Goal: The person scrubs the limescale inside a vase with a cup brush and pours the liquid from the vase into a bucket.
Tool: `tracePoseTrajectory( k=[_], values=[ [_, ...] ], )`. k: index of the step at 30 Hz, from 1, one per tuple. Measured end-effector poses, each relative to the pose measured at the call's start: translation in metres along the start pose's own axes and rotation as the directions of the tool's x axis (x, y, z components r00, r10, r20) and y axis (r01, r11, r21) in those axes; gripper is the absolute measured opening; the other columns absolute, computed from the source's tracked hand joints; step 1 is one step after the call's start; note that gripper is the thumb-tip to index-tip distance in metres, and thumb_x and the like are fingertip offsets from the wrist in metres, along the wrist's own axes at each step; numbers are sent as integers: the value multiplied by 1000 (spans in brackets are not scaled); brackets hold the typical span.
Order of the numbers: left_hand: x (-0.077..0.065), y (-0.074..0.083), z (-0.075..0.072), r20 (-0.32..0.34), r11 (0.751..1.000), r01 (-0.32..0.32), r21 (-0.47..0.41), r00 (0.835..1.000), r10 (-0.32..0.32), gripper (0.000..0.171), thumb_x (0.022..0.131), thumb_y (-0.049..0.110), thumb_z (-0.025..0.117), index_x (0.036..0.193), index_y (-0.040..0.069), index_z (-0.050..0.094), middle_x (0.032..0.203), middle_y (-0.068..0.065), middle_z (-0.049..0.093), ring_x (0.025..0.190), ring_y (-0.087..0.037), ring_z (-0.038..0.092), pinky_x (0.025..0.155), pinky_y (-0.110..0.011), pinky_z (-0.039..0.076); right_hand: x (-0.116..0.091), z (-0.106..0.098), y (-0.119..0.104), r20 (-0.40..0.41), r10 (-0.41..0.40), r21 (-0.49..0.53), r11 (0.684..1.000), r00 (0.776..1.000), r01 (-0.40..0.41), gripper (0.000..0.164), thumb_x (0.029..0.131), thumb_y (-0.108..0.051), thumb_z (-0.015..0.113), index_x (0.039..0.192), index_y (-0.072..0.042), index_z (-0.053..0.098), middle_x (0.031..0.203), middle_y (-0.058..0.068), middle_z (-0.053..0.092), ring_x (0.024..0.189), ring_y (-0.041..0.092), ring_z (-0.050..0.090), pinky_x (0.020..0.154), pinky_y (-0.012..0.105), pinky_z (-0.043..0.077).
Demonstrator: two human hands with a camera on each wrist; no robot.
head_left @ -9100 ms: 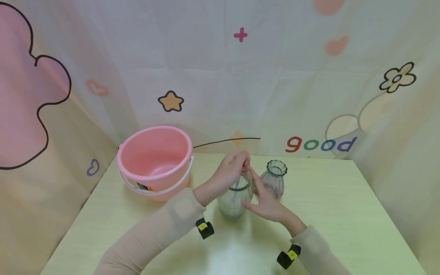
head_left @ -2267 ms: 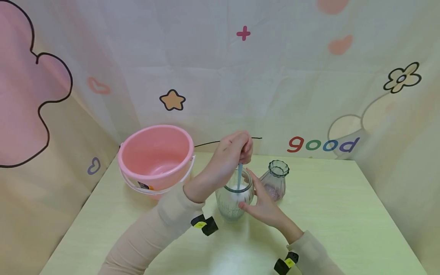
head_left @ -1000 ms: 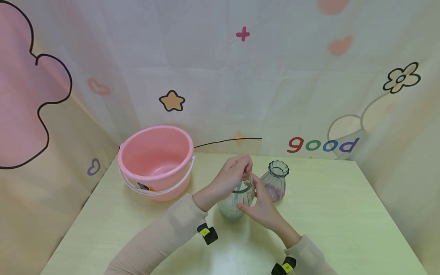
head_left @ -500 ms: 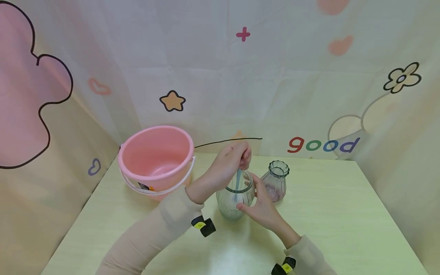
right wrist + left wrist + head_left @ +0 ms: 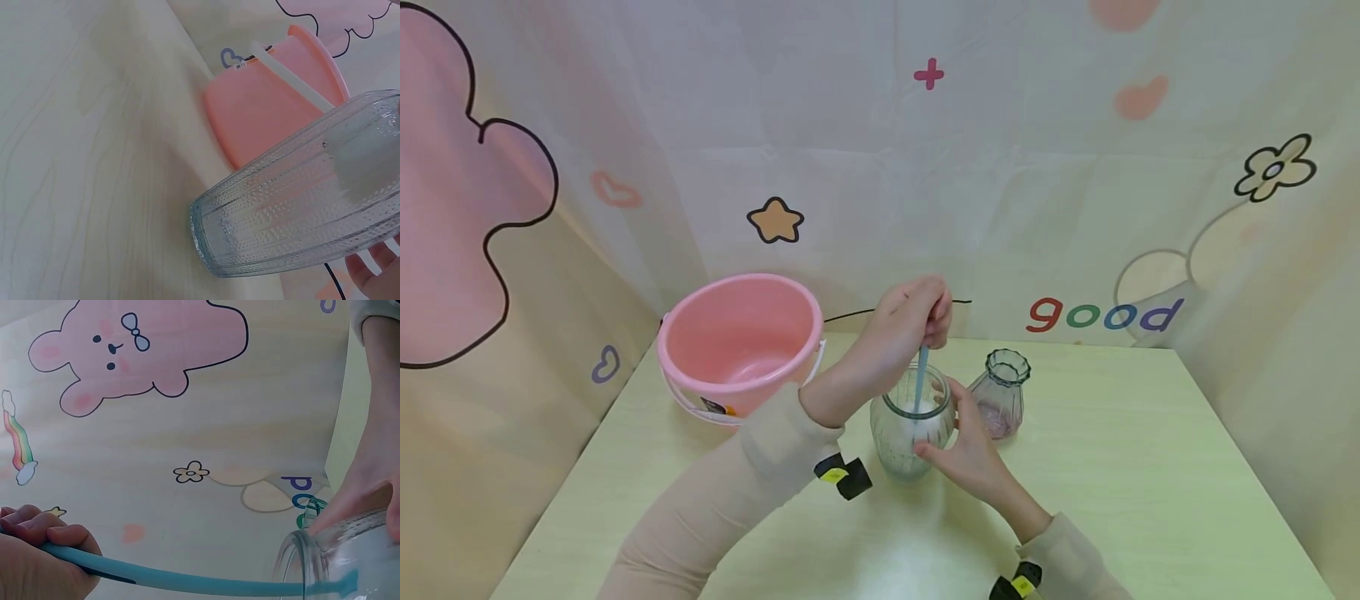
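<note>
In the head view my left hand (image 5: 910,325) grips the light-blue handle of a bottle brush (image 5: 921,379) above the mouth of a clear ribbed glass vase (image 5: 897,454). The brush's white head shows blurred through the glass, in the upper part of the vase. My right hand (image 5: 973,454) holds the vase from the right side, thumb in front and fingers behind. Seen from the right wrist, the textured vase (image 5: 281,212) has its base close to the table; I cannot tell whether it touches. The left wrist view shows fingers curled round the handle (image 5: 200,581).
A pink bucket (image 5: 737,388) with a white handle stands at the back left. Just behind my right hand is a smaller glass vase (image 5: 1000,404), greyish with a purple tint below. A printed curtain (image 5: 865,192) hangs behind the pale table (image 5: 1112,475).
My left hand has gone down and up repeatedly with the brush, and over the last second has risen, drawing the brush head higher in the vase. My right hand has hardly moved.
</note>
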State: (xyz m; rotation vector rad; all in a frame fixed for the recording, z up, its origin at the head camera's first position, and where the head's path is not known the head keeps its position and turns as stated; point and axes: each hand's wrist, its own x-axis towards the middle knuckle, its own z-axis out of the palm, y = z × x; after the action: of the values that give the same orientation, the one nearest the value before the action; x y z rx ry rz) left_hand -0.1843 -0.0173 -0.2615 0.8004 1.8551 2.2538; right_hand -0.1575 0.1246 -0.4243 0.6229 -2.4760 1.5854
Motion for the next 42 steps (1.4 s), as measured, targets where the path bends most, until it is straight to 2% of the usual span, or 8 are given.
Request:
tracePoseTrajectory(
  k=[3,6,11,17,24,33,37,42],
  values=[
    [0,-2,1,-3,1000,-16,-2,1000,16,27,93,12,31,68,2,32,60,-9,28,56,-21,25,56,-29,26,0,0,-3,-13,3,2,1000,1000,-3,84,71,-17,76,135,-6,23,132,21,35,117,32,36,85,53,39],
    [-1,-5,1,-6,1000,-31,-3,1000,31,27,93,13,31,68,2,32,60,-10,28,56,-22,25,55,-29,26,-1,4,9,-31,21,-4,1000,999,-21,86,70,-22,77,136,-13,22,133,16,35,116,25,37,86,49,39],
    [-2,-13,2,-10,1000,-16,3,1000,16,28,93,14,31,68,2,32,60,-9,28,56,-21,25,55,-29,25,-1,8,21,-58,55,-24,998,997,-56,89,69,-30,77,137,-19,21,132,11,34,117,22,35,90,52,37],
    [-6,-27,3,-12,999,24,38,1000,-23,31,94,18,31,67,2,33,60,-7,29,56,-21,27,56,-31,25,-3,10,20,-85,78,-42,996,993,-82,92,67,-26,79,137,-19,20,130,8,33,114,22,36,92,51,36],
    [-9,-48,-1,-26,997,18,69,1000,-16,29,93,16,31,67,1,33,59,-8,30,56,-23,29,56,-33,27,-4,12,22,-102,56,-79,995,993,-64,92,66,-25,79,137,-15,21,130,10,33,115,24,35,92,52,35],
    [-11,-71,-7,-16,984,128,120,992,-127,31,93,13,28,69,-6,33,61,-7,33,59,-24,32,58,-32,30,-5,12,22,-112,26,-102,994,993,-37,92,67,-26,79,138,-14,21,132,11,33,113,25,35,87,49,38],
    [-15,-63,-4,6,978,152,143,988,-155,27,91,10,28,68,-4,33,62,-7,33,59,-23,32,59,-30,30,-5,14,21,-117,3,-109,994,993,-16,92,67,-24,78,138,-12,20,134,12,32,116,25,33,89,50,36],
    [-19,-50,0,24,980,138,146,989,-143,24,89,7,28,68,-2,32,61,-7,32,57,-20,32,60,-29,30,-5,13,22,-104,-22,-121,993,994,9,93,69,-25,76,140,-13,17,137,14,28,124,25,27,97,56,28]
  ],
)
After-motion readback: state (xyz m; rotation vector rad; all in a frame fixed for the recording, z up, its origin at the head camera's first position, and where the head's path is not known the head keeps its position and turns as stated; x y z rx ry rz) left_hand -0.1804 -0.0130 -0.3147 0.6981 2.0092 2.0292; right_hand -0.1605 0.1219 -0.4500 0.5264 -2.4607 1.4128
